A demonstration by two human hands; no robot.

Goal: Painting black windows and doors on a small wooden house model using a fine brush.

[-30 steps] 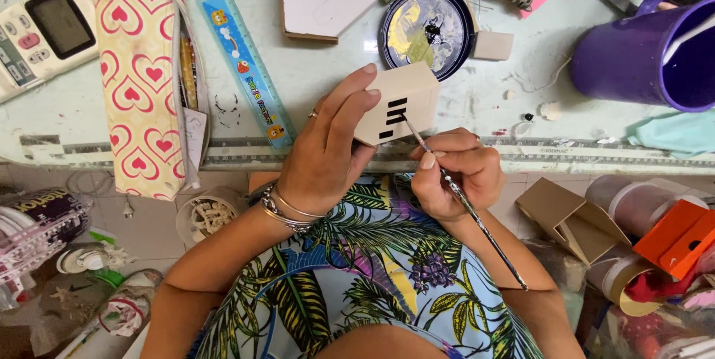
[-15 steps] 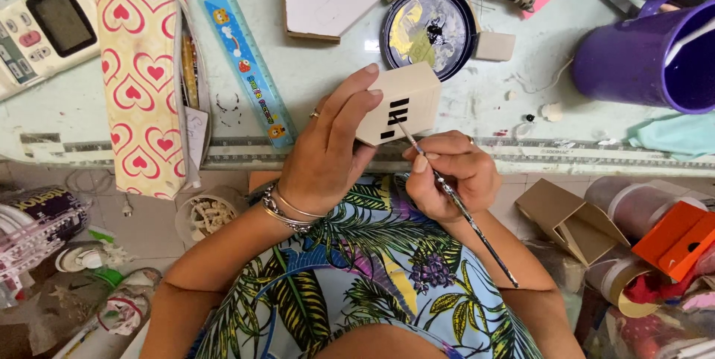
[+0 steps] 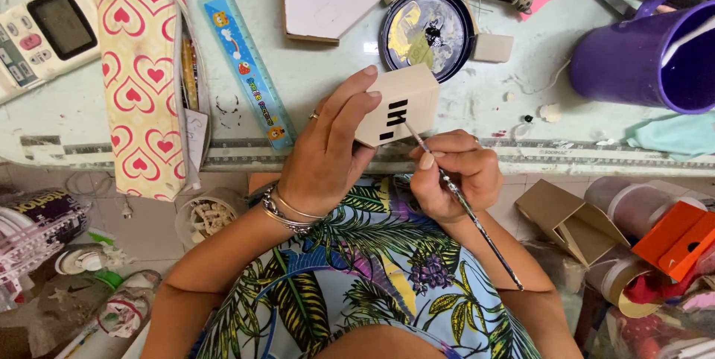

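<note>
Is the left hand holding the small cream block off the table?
Yes, the left hand has the small cream block pinched in its fingers, raised above the table edge.

A single head-worn camera looks almost straight down, close over the person's lap and the near table edge (image 3: 521,154), which crosses mid-frame; the tabletop fills the upper half, floor clutter the lower corners

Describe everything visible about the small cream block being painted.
The cream block is a small, matte box-like piece, apparently cardboard or wood, with black painted bars on the side facing up. It is held tilted above the table edge in the left hand, fingers across its top. The thin paintbrush in the right hand touches its lower edge.
</note>
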